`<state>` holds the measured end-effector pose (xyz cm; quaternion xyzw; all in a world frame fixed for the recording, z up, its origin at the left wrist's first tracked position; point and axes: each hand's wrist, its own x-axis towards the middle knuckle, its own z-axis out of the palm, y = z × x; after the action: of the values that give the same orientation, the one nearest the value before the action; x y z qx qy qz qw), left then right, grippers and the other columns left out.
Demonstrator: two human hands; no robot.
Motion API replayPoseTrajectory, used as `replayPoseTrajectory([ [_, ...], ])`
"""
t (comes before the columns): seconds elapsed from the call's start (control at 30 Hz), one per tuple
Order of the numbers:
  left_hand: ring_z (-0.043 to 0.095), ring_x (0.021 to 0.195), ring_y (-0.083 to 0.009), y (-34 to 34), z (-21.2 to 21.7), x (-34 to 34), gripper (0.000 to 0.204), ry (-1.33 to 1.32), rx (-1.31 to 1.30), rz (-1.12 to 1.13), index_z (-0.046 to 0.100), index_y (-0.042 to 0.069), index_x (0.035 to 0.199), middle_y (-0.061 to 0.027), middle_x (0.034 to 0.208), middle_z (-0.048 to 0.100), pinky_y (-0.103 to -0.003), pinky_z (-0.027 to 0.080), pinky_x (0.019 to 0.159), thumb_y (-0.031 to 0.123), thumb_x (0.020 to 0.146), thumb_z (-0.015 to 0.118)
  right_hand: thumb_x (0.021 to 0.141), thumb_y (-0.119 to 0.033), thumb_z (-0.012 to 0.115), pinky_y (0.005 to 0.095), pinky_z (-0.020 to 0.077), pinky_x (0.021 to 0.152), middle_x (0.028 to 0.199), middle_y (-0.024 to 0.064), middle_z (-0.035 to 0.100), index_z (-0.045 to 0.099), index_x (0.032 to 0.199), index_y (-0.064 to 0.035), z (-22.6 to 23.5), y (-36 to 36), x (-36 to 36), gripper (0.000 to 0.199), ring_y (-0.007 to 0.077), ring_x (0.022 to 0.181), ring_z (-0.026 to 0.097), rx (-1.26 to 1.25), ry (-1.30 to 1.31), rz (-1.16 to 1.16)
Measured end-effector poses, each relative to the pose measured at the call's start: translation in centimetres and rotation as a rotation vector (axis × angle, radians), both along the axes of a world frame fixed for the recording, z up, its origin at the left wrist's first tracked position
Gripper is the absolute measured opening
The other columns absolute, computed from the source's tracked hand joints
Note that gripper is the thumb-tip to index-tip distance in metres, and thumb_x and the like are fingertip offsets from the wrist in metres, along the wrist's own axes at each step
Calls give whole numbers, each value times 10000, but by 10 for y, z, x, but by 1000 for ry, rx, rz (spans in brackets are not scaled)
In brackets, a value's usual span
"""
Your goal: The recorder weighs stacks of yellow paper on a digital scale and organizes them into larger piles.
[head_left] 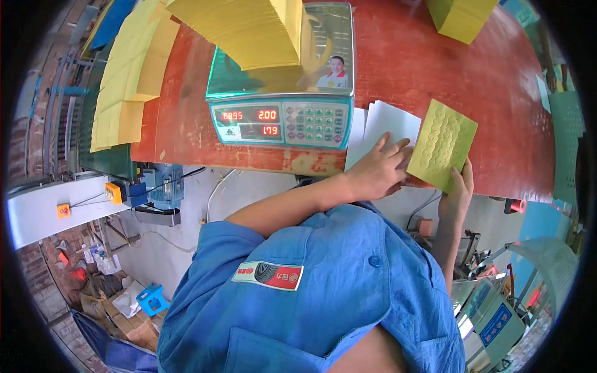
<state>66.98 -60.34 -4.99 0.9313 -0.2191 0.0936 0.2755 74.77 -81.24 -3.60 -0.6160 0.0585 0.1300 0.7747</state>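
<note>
Yellow embossed sheet (pixel 443 146) pinched in the right hand (pixel 459 186) near the table's front edge

The red table (pixel 497 93) spans the upper half of the frame, its paint worn and scratched along the front edge. Below it, a person's blue shirt (pixel 298 292) fills the lower centre, with a rectangular patch and one button showing. The green-and-silver scale (pixel 252 101) stands at the upper centre, its display glowing red beside a keypad. On its plate sits a tall yellow stack (pixel 245 31), cut off by the top of the view. A row of yellow bundles (pixel 127 81), packed side by side, runs down the upper left.

The sheet is right of centre, tilted, with wavy raised bands down its face; whether it touches the table cannot be told. Just to its left, white papers (pixel 387 117) lie overlapping beside the scale's front right corner. A yellow block (pixel 460 18) stands at the top right.

The left hand (pixel 380 165) reaches over the white papers, fingers partly spread and bent; whether it grips anything cannot be told. The right hand is smaller in view, its thumb and fingers closed on the sheet's lower right edge. A blue motor (pixel 165 186) shows below the table at left, a blue plastic stool (pixel 152 299) at lower left, and a small orange box (pixel 113 193) beside the motor
</note>
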Motion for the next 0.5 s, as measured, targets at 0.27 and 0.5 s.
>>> replayPoseTrajectory([
  [0.27, 511, 1226, -327, 20, 11, -18, 432, 43, -144, 14, 628, 31, 1147, -167, 1287, 558, -481, 411, 1036, 212, 774, 750, 936, -57, 442, 349, 435, 1012, 1338, 144, 542, 446, 1379, 41, 12, 14, 4, 454, 230, 1214, 539, -160, -15, 52],
  [0.5, 669, 800, -285, 93, 73, -55, 173, -185, -468, 388, 660, 55, 1002, -112, 895, 681, -367, 534, 687, 20, 832, 670, 919, -43, 542, 348, 469, 952, 1302, 175, 568, 517, 1327, 19, 9, 10, 5, 413, 243, 1173, 575, -929, -666, -26],
])
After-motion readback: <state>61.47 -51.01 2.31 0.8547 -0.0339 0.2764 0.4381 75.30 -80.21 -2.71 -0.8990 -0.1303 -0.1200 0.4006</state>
